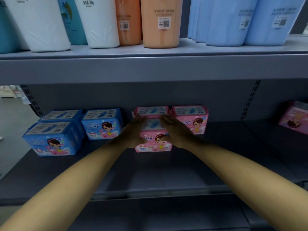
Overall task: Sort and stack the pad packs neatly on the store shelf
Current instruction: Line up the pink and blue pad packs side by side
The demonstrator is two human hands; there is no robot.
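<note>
Pink pad pack [154,140] sits between both hands' grip — left hand [135,130], right hand [175,130].

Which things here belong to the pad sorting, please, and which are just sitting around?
Job: pink pad packs, blue pad packs, lower shelf, left hand, right hand.
Just there: bottles on the upper shelf, another pink pack far right.

I see my left hand [133,130] and right hand [175,130] laid flat-fingered on the front pink pad pack [153,140], blue pad packs [51,139] to its left on the grey shelf [150,172].
</note>
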